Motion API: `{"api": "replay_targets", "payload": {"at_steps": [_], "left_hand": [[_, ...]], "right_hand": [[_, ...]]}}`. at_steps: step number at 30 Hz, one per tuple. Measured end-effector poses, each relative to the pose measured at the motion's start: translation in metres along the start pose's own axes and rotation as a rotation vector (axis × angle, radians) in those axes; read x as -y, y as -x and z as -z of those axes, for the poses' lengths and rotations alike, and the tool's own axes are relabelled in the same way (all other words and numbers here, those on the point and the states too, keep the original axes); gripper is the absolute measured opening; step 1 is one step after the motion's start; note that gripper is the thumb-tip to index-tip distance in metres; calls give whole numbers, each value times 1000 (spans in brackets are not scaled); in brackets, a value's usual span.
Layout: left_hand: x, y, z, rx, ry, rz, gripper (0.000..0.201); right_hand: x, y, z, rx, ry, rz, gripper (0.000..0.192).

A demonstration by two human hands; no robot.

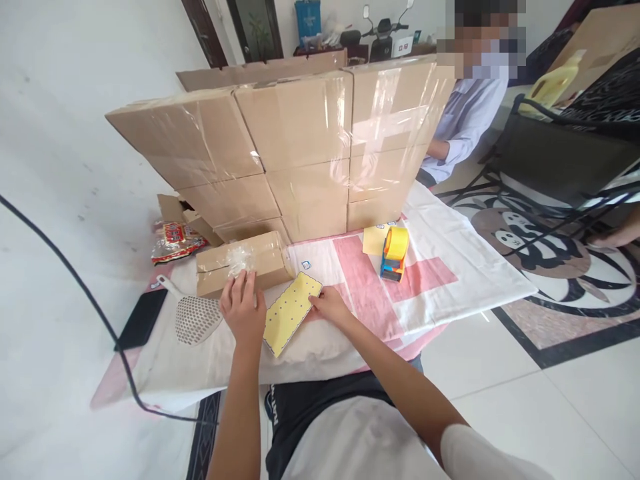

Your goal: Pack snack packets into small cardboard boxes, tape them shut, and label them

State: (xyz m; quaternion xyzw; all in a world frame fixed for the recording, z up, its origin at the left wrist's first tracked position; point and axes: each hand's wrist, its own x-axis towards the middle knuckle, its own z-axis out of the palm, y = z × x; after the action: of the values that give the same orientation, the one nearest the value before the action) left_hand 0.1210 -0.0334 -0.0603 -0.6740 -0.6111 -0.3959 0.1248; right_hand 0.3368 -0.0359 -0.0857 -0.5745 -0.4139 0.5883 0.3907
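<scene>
One tape dispenser (395, 255), apparently two yellow sheets (291, 313)

The card (290, 317) is pale yellow, its scattered dots seemingly blue, though too small to be sure. The near box (273, 260) and far cartons (307, 133) are plain brown. At right, the tape (397, 243) is bright yellow; the cloth (465, 287) is white with pink blocks; at left, the scoop (196, 321) is off-white.

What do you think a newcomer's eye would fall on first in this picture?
Probably the wall of taped cardboard boxes stacked along the back of the table. Next might come the yellow dotted sheet near the front edge, held by the right hand, with the left hand at a smaller carton. The bright yellow tape roll stands farther right.
</scene>
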Motion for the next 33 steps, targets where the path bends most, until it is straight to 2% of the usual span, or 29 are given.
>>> {"api": "replay_targets", "payload": {"at_steps": [1,3,6,7,9,11,12,14,15,18,20,23,26,30,33], "left_hand": [[1,4,2,-1,-7,-31,50],[4,11,6,7,-13,-92,54],[10,13,8,55,12,-132,61],[11,11,8,79,24,-131,63],[11,5,7,114,43,-113,65],[9,-3,3,123,63,-88,66],[8,-7,1,123,71,-72,67],[5,-14,-4,113,81,-43,66],[4,-16,-5,110,82,-32,65],[3,-19,-7,112,79,-17,63],[4,-17,-4,124,74,-30,64],[7,-12,3,142,63,-70,65],[9,-4,9,140,56,-105,65],[9,2,13,110,67,-124,65],[10,1,12,128,80,-121,65]], "right_hand": [[3,-3,5,-66,30,22,12],[12,-2,31,-225,72,59,15],[25,24,100,-400,93,109,45],[29,37,123,-442,98,134,48],[33,59,157,-487,127,217,42],[37,67,165,-481,233,319,31],[39,63,159,-440,326,366,27],[43,38,130,-285,555,436,24],[46,18,110,-190,623,445,25],[57,-49,54,-19,726,449,34],[66,-86,31,58,786,430,33],[70,-114,19,135,828,417,20],[62,-115,22,169,773,447,15],[49,-108,18,169,554,492,14],[47,-112,1,175,358,512,9]]}}
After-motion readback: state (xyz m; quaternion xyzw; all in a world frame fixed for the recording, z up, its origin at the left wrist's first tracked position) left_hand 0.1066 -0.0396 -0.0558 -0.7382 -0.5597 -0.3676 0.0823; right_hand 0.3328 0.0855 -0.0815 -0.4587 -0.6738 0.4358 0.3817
